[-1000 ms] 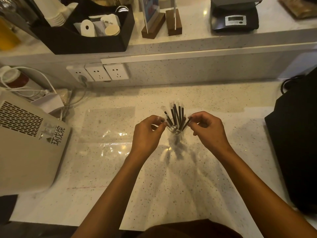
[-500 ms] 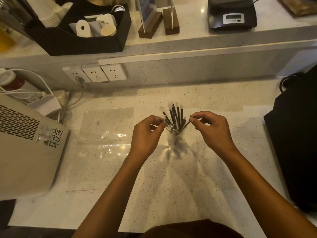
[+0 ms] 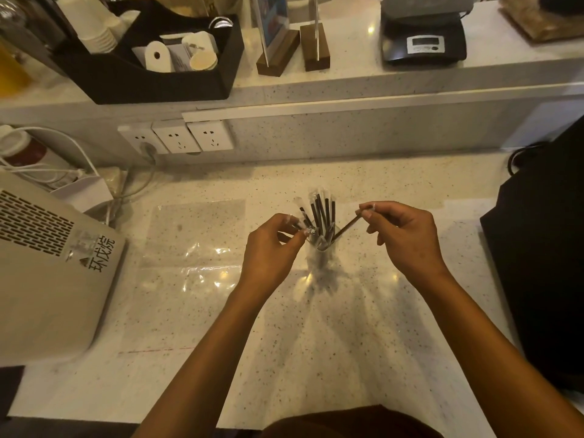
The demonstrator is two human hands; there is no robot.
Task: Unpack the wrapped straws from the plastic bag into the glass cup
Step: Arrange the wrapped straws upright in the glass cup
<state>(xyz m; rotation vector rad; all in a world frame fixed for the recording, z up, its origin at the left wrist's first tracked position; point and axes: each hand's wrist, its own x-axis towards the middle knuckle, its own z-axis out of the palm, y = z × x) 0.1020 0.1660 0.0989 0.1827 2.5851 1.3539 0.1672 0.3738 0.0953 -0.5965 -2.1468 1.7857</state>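
A clear round glass cup [image 3: 320, 257] stands on the speckled stone counter [image 3: 316, 343]. Thin dark straws [image 3: 320, 213] in shiny wrap stand in it, fanning toward 12 o'clock. The right hand [image 3: 401, 235] pinches one leaning straw [image 3: 346, 228], tipped toward 2 o'clock. The left hand [image 3: 271, 248] pinches a straw at the rim. At 9 o'clock lies the flat, crinkly plastic bag [image 3: 192, 241].
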